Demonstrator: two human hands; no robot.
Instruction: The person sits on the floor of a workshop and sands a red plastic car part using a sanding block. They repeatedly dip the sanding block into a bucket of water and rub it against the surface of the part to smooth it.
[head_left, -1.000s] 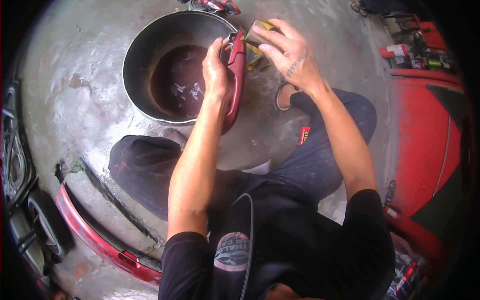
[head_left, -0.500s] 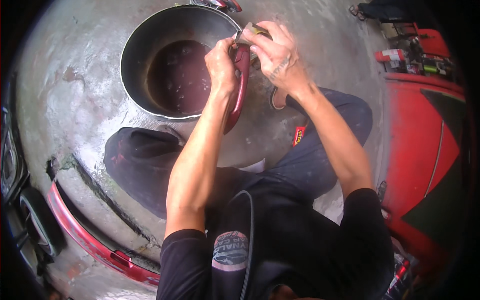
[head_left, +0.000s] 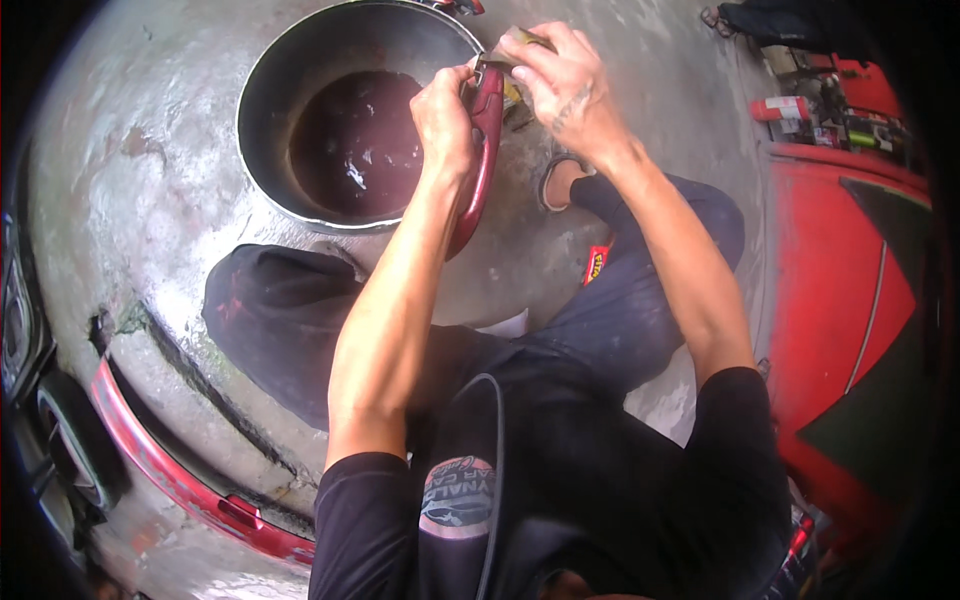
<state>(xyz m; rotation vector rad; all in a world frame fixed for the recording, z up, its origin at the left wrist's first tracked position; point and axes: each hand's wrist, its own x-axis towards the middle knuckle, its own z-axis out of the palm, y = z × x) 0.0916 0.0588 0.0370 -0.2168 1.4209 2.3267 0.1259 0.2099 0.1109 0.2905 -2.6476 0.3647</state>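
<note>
My left hand is closed around a long, curved, glossy maroon car trim piece, held upright beside the pot's right rim. Its lower end passes behind my left forearm. Pinched in my right hand is a thin folded sheet, yellowish-grey, which looks like sandpaper. That hand is at the top end of the trim piece, with the sheet's edge close to my left fingertips. Whether the sheet touches the trim I cannot tell. Left of my hands stands a large dark pot with murky reddish water in it.
My bent legs lie on either side on the wet concrete floor. A long red curved car panel lies at lower left, near a tyre. Along the right side are a red panel and a red-and-white can.
My right hand has moved slightly up and to the right with the folded sheet. My left hand keeps its hold on the trim piece. The whole view has shifted a little.
</note>
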